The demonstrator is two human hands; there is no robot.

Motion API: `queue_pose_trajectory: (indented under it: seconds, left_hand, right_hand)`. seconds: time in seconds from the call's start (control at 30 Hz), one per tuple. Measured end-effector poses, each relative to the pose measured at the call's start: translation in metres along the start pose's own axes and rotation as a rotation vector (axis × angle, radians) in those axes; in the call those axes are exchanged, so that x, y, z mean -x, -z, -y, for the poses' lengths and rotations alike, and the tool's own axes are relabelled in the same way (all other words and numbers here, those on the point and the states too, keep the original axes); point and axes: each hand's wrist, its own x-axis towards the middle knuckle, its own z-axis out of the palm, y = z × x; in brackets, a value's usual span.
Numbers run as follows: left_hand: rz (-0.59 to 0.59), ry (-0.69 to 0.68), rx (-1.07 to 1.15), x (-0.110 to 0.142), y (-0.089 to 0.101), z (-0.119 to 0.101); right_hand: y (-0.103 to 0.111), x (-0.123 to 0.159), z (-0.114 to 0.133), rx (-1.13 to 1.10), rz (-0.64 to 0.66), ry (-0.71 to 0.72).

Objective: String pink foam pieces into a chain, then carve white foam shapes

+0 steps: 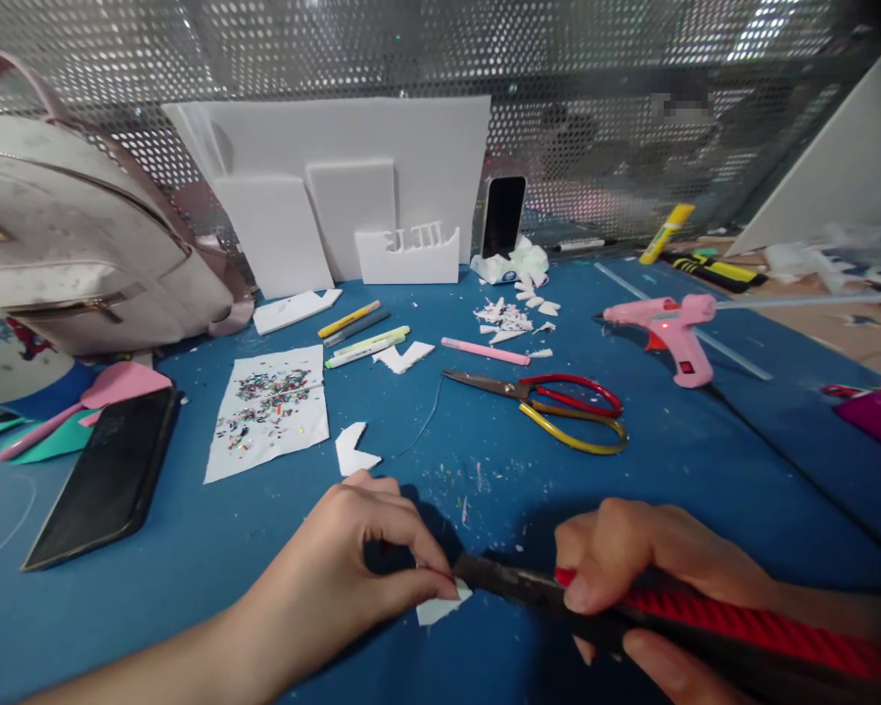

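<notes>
My left hand (371,548) pinches a small white foam piece (439,609) between thumb and fingertips, low over the blue table. My right hand (624,563) is wrapped round a red-and-black utility knife (705,615), its dark front end pointing left. That tip touches or nearly touches the foam piece beside my left fingertips; exact contact is hard to see. Just beyond my left hand lies a notched white foam piece (355,450). Another angled foam piece (402,357) rests farther back. Scissors (518,389) with red and yellow handles lie open beyond my hands.
A pink glue gun (665,328) stands at right, its cord running toward the front. Glitter paper (310,431), a phone (110,480) and a backpack (95,235) are at left. Markers (371,345), foam scraps (505,318) and white boards (440,137) are farther back.
</notes>
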Motion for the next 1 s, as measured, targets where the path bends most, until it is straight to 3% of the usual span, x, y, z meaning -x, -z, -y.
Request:
queue_pose_trajectory:
  seconds: [0.13, 0.2, 0.3, 0.37, 0.47, 0.6, 0.67, 0.77, 0.9, 1.0]
  left_hand:
    - [-0.025, -0.033, -0.147, -0.025, 0.023, 0.006]
    - [-0.046, -0.045, -0.249, -0.052, 0.035, 0.012]
    - [-0.071, -0.139, -0.407, -0.11, 0.041, 0.023]
    - [-0.073, -0.155, -0.462, -0.154, 0.035, 0.031]
    - [-0.074, -0.169, -0.529, -0.215, 0.016, 0.044]
    - [-0.062, -0.209, -0.627, -0.261, -0.007, 0.056]
    - [-0.06, -0.26, -0.683, -0.263, -0.011, 0.058]
    - [-0.054, -0.353, -0.741, -0.24, 0.0, 0.054]
    - [-0.049, -0.413, -0.767, -0.179, 0.032, 0.044]
    - [-0.041, -0.362, -0.723, -0.123, 0.049, 0.042]
  right_hand:
    - [0.005, -0.004, -0.005, 0.027, 0.041, 0.079]
    - [-0.002, -0.012, -0.013, 0.0, 0.061, 0.158]
    - [-0.021, -0.026, -0.029, -0.129, 0.119, 0.422]
    - [-0.031, -0.029, -0.036, -0.145, 0.05, 0.467]
    - [-0.034, -0.027, -0.036, -0.076, -0.02, 0.301]
    - [-0.029, -0.024, -0.034, -0.074, -0.03, 0.272]
    - [-0.029, -0.025, -0.038, -0.13, -0.058, 0.29]
    - [-0.029, -0.028, -0.042, -0.213, -0.066, 0.275]
    - [-0.024, -0.031, -0.042, -0.193, -0.04, 0.216]
    - [-0.022, -0.032, -0.041, -0.21, -0.032, 0.208]
